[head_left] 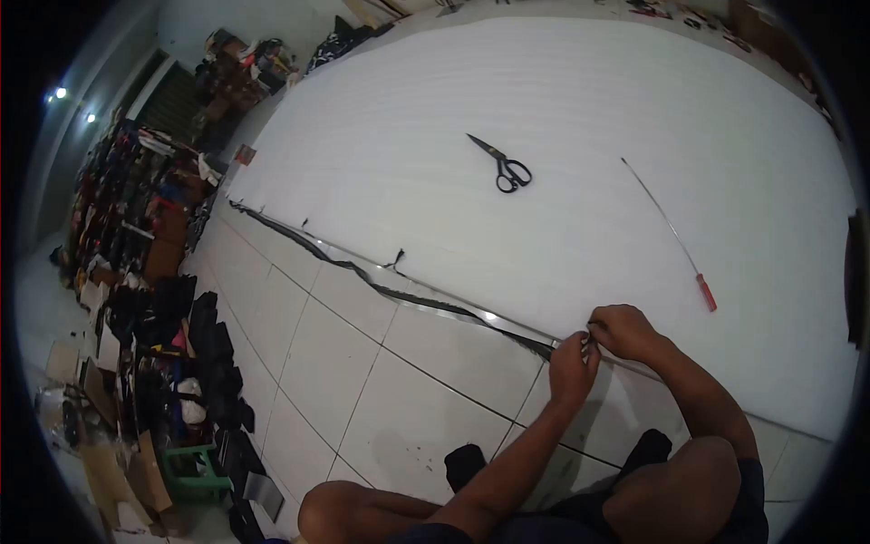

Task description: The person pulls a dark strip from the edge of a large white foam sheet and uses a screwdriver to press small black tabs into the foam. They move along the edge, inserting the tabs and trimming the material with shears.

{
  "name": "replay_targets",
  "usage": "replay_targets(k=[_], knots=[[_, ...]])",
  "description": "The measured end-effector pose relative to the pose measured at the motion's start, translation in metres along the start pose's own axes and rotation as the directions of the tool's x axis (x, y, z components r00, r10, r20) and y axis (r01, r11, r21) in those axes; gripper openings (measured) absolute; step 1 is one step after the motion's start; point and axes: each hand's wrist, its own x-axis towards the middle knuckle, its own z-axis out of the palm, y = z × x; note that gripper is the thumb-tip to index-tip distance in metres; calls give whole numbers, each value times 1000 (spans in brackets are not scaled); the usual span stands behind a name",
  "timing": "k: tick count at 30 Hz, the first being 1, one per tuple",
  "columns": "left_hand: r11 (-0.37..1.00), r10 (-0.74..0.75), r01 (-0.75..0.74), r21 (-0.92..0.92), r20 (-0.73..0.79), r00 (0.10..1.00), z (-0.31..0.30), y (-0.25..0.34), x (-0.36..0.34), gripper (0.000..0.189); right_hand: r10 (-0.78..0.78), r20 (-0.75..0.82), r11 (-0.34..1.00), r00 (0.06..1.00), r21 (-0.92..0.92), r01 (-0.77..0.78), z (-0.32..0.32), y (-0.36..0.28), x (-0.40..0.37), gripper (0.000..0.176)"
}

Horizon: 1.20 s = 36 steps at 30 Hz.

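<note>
A long black fabric strip (417, 297) runs along the edge of a large white sheet (381, 136), beside a thin silvery metal bar (453, 297). Its near end reaches my left hand (573, 370), whose fingers are closed around it at the sheet's edge. Right against those fingertips, my right hand (623, 330) is closed in a pinch. What lies between its fingers is too small and hidden to make out. Short dark ties (397, 260) stick out from the bar onto the sheet.
Black-handled scissors (501, 164) and a long screwdriver (705, 292) with a red handle lie on the sheet. White floor tiles (335, 363) extend below its edge. On the left stand a green stool (195, 473), cardboard and crowded shelves (154, 199).
</note>
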Motion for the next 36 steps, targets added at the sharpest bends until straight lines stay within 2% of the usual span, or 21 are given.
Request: replay_targets(k=[1, 2, 4, 5, 6, 7, 8, 9, 10, 12, 15, 17, 20, 23, 26, 28, 29, 30, 31, 34, 36], knots=[[999, -11, 8, -40, -78, 997, -3, -2, 3, 16, 25, 25, 1000, 999, 13, -25, 0, -1, 9, 20], [1000, 9, -10, -18, -35, 999, -5, -5, 0, 16, 68, 53, 997, 996, 26, -70, 2, 0, 10, 20], [999, 47, -49, 21, 52, 998, -12, -7, 1, 15, 110, -68, 977, 992, 188, -96, -1, -10, 1, 21], [999, -23, 27, -44, 82, 996, -15, -8, 4, 17, 140, -122, 958, 983, 266, -103, -4, -14, -7, 23], [988, -93, 106, -110, 116, 989, -19, -7, 9, 19, 106, -244, 966, 964, 257, -41, -3, -18, -16, 27], [967, -160, 187, -174, 154, 975, -24, -7, 14, 21, 67, -226, 973, 972, 231, -13, 1, -14, -24, 27], [927, -266, 338, -163, 349, 899, -33, -10, 24, 28, 28, -207, 978, 978, 206, 16, 4, -5, -32, 27], [914, -267, 361, -183, 398, 878, -36, -13, 29, 30, -10, -193, 982, 981, 183, 46, 4, -5, -38, 27], [902, -264, 383, -199, 449, 854, -38, -14, 33, 31, -66, -254, 995, 965, 59, 83, 8, -12, -42, 26], [861, -274, 460, -218, 562, 780, -43, -20, 40, 34, -104, -289, 994, 952, 13, 112, 15, -10, -40, 23], [838, -257, 467, -282, 551, 794, -43, -20, 38, 34, -131, -308, 991, 942, -14, 133, 14, -14, -41, 17], [842, -275, 475, -254, 555, 785, -46, -18, 37, 36, -121, -301, 992, 946, -15, 122, 10, -22, -44, 16], [852, -246, 453, -263, 563, 789, -46, -18, 37, 35, -101, -234, 993, 967, -89, 82, 20, -14, -39, 17], [863, -251, 439, -250, 541, 803, -43, -22, 33, 33, 34, -193, 997, 981, -60, -47, 14, -22, -42, 20], [878, -220, 389, -279, 487, 845, -30, -48, 35, 30, -168, -334, 984, 928, -4, 176, 21, -20, -47, 17], [886, -192, 365, -286, 489, 851, -20, -49, 24, 28, -271, -397, 962, 877, -90, 256, 35, 1, -42, 12], [896, -177, 351, -273, 505, 845, -26, -45, 29, 27, -239, -385, 971, 891, -103, 216, 40, 10, -44, 7], [900, -177, 336, -278, 473, 863, -27, -40, 26, 27, -244, -463, 970, 852, -124, 210, 44, 12, -44, 7], [909, -172, 312, -277, 433, 885, -29, -37, 26, 27, -251, -462, 967, 850, -157, 200, 35, 2, -47, 8], [974, -161, 208, -94, 364, 918, -46, -11, 24, 25, -179, -459, 963, 870, -264, 58, 36, 8, -52, 11], [986, -164, 164, 25, 304, 939, -48, -1, 19, 25, -108, -451, 969, 886, -247, -8, 35, 5, -53, 13]])
